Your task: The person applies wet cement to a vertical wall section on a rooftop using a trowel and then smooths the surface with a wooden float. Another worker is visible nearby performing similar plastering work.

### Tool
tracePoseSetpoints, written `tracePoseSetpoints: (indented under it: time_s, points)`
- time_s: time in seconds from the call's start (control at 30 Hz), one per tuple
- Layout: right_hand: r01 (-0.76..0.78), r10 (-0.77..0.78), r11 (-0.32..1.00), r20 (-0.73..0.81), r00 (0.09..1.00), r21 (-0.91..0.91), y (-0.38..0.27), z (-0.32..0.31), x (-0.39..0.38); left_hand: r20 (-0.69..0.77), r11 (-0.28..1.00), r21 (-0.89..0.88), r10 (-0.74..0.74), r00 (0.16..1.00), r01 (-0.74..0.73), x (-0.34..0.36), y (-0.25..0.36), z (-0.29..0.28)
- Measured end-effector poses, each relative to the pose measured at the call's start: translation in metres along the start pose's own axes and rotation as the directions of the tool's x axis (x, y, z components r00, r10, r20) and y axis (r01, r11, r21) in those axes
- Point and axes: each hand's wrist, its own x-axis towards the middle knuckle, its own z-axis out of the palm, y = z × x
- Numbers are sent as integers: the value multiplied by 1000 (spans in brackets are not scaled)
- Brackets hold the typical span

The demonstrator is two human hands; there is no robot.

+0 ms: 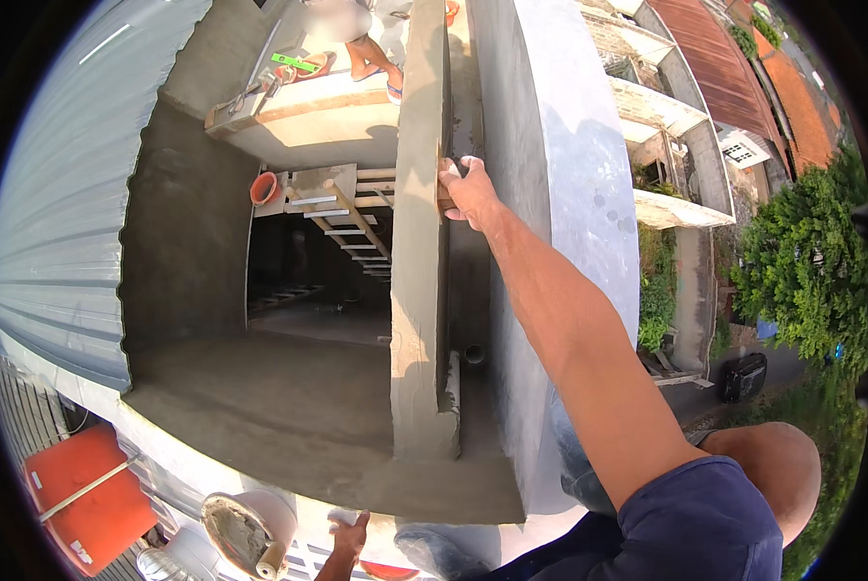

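We see right hand point(470, 190) reaching up, fingers curled around wooden float point(443, 184) pressed on cement column point(419, 252) edge; left hand point(350, 535) low, probably spread on ledge point(308, 542).

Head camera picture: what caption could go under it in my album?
High on a building, the right hand presses a wooden trowel against a wet grey cement ledge; the left hand rests near a mortar-smeared bucket.

Orange bucket point(264, 188); wooden ladder point(356, 225)

No packages, signs or screens show here. No labels can be made out on anything either.
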Motion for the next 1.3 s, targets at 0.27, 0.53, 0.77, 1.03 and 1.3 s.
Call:
tracePoseSetpoints:
  time_s: [0.27,0.53,0.77,1.03,1.3]
  points:
    - [-511,511,843,48,858,167,230,-11,23,-187,992,-83,-109,976,95,1,25,22]
    - [-328,305,925,139,942,193,188,1,98,-380,963,-109,-269,885,246,-1,45,59]
    - [-220,211,969,89,973,109,165,16,143,-426,959,-34,-268,864,281,0,48,60]
    - [-139,139,990,76,987,5,196,38,143,-421,956,-27,-277,864,293,-14,67,61]
    - [-158,195,930,81,977,-331,328,47,76,-411,958,28,-250,877,286,-19,79,55]
